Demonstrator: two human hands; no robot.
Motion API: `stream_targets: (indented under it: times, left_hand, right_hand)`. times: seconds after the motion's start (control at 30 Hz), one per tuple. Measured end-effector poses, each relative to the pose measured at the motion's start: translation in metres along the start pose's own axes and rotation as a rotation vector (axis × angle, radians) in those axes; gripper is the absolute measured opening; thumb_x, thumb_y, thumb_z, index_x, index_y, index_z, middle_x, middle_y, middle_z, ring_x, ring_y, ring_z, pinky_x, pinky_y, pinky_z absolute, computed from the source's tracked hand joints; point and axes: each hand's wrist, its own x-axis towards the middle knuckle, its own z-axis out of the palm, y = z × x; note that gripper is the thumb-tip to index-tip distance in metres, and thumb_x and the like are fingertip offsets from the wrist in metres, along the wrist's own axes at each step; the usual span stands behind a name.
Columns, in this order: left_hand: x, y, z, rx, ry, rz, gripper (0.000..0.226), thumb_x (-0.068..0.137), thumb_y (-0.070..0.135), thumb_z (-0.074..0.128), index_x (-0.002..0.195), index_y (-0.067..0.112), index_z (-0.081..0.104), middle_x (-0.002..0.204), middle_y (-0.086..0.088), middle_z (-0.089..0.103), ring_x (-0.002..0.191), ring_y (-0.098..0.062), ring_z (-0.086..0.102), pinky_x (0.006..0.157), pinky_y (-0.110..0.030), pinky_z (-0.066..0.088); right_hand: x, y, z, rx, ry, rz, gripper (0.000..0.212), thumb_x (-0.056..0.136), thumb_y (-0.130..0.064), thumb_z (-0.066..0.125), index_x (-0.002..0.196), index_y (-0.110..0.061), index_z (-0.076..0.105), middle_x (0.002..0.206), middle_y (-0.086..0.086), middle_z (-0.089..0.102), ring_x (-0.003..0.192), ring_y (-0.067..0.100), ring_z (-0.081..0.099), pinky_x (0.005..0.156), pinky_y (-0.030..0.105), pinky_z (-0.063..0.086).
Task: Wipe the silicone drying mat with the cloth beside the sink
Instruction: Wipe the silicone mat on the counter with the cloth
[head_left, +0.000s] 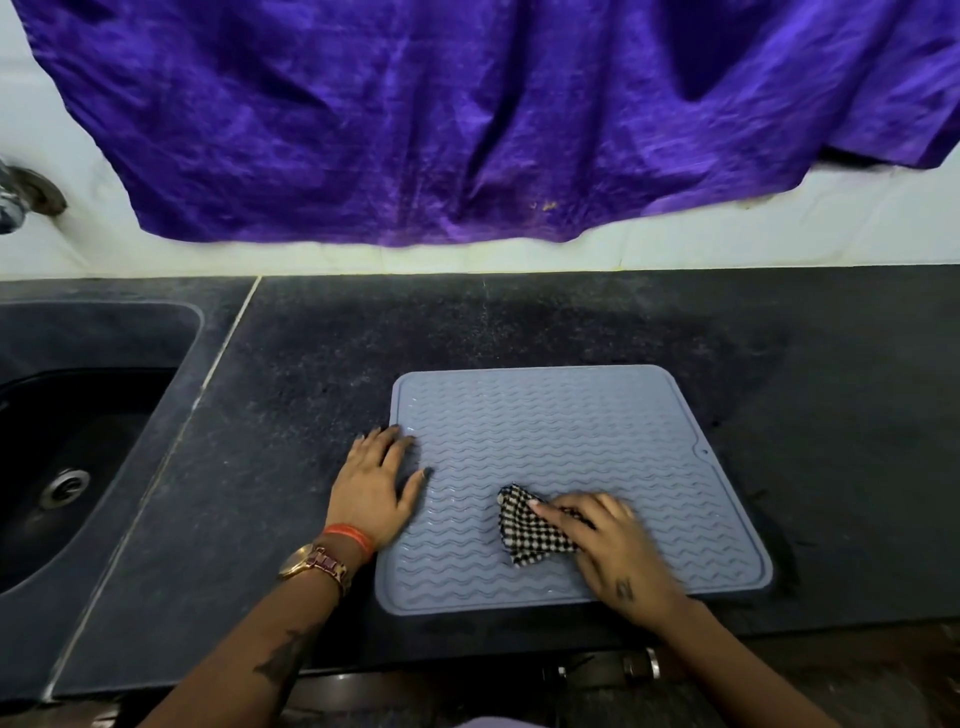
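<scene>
Silicone drying mat (561, 447), grey-blue with wavy ridges and a raised rim, lies flat on the dark speckled desk (322, 364), to the right of the black sink (78, 441). The checked black-and-white cloth (524, 530) sits bunched on the mat's near half, a little right of centre. The right hand (608, 540) lies over the cloth's right side, fingers curled onto it and pressing it against the mat; the hand is slightly blurred, so how tightly it grips the cloth is hard to judge. The left hand (376, 483) rests flat with fingers spread, palm on the desk and fingertips over the mat's left edge, holding nothing. A gold wristwatch (311, 564) and an orange thread band (350, 535) circle the left wrist. A purple fabric (467, 119) hangs against the white wall behind the desk, and part of a metal tap (15, 202) shows at the far left above the sink.
</scene>
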Motion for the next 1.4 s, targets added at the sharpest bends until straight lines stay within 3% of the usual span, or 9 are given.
stream_targets:
  times: [0.07,0.17,0.37,0.5,0.67,0.83,1.0,1.17,1.4]
  left_hand:
    - [0.001,0.0,0.001,0.012,-0.006,0.003,0.075,0.083,0.059,0.018,0.13,0.01,0.05,0.14,-0.013,0.047,0.133,-0.031,0.037,0.116,-0.038,0.015]
    - [0.005,-0.001,0.001,0.031,-0.003,0.007,0.077,0.081,0.061,0.017,0.129,0.011,0.05,0.14,-0.012,0.047,0.134,-0.029,0.036,0.117,-0.037,0.013]
    - [0.016,0.014,0.003,-0.008,0.021,-0.011,0.082,0.08,0.063,0.012,0.131,0.009,0.046,0.143,-0.008,0.044,0.137,-0.023,0.031,0.119,-0.033,0.009]
    - [0.025,0.03,0.008,-0.053,0.02,0.003,0.069,0.086,0.055,0.025,0.136,0.01,0.041,0.145,-0.009,0.039,0.138,-0.023,0.028,0.117,-0.03,0.01]
    - [0.023,0.032,0.018,-0.077,0.0,0.013,0.067,0.086,0.055,0.027,0.139,0.016,0.037,0.151,-0.003,0.03,0.142,-0.019,0.02,0.117,-0.028,0.011]
    - [0.025,0.032,0.018,-0.101,0.018,0.003,0.065,0.086,0.055,0.031,0.137,0.015,0.041,0.149,-0.003,0.035,0.141,-0.019,0.024,0.116,-0.03,0.018]
    - [0.025,0.03,0.019,-0.119,0.023,0.003,0.056,0.091,0.048,0.043,0.136,0.015,0.042,0.149,-0.003,0.036,0.141,-0.019,0.024,0.116,-0.03,0.018]
    - [0.025,0.029,0.019,-0.121,0.035,-0.002,0.059,0.088,0.052,0.041,0.135,0.015,0.044,0.147,-0.003,0.039,0.139,-0.019,0.027,0.114,-0.029,0.019]
    - [0.026,0.03,0.019,-0.13,0.053,-0.011,0.062,0.086,0.054,0.038,0.133,0.015,0.047,0.146,-0.003,0.04,0.138,-0.019,0.029,0.115,-0.03,0.021]
  right_hand:
    - [0.008,0.005,-0.003,0.02,-0.007,-0.011,0.053,0.072,-0.013,0.046,0.122,-0.023,0.061,0.109,-0.002,0.065,0.099,0.01,0.042,0.082,0.026,0.034]
    - [0.027,0.014,-0.006,0.012,0.055,0.007,0.052,0.071,-0.014,0.043,0.117,-0.025,0.064,0.108,-0.005,0.066,0.097,0.011,0.043,0.079,0.029,0.034]
    - [0.054,0.021,0.003,-0.031,-0.018,0.013,0.054,0.066,-0.004,0.068,0.115,-0.025,0.064,0.107,-0.003,0.067,0.096,0.02,0.051,0.074,0.042,0.045]
    - [0.079,0.029,-0.002,-0.073,0.017,0.029,0.052,0.066,-0.003,0.064,0.114,-0.024,0.064,0.105,-0.004,0.068,0.092,0.023,0.058,0.073,0.037,0.043]
    - [0.092,0.031,0.02,-0.13,-0.091,0.132,0.053,0.088,-0.007,0.046,0.135,-0.032,0.045,0.132,-0.005,0.052,0.112,0.023,0.047,0.092,0.037,0.037]
    - [0.111,0.048,0.006,-0.079,-0.029,0.118,0.051,0.076,-0.005,0.044,0.121,-0.025,0.059,0.12,-0.002,0.062,0.104,0.026,0.052,0.084,0.038,0.036]
    - [0.126,0.058,0.018,-0.22,-0.153,0.222,0.054,0.084,-0.004,0.044,0.131,-0.032,0.044,0.134,-0.01,0.049,0.115,0.022,0.043,0.093,0.037,0.031]
    - [0.157,0.072,0.004,-0.214,-0.124,0.202,0.053,0.071,0.0,0.055,0.117,-0.027,0.048,0.123,-0.004,0.057,0.108,0.025,0.048,0.089,0.037,0.033]
    - [0.169,0.076,0.017,-0.294,-0.248,0.208,0.076,0.083,0.004,0.045,0.145,-0.033,0.022,0.147,-0.001,0.036,0.122,0.027,0.04,0.101,0.041,0.033]
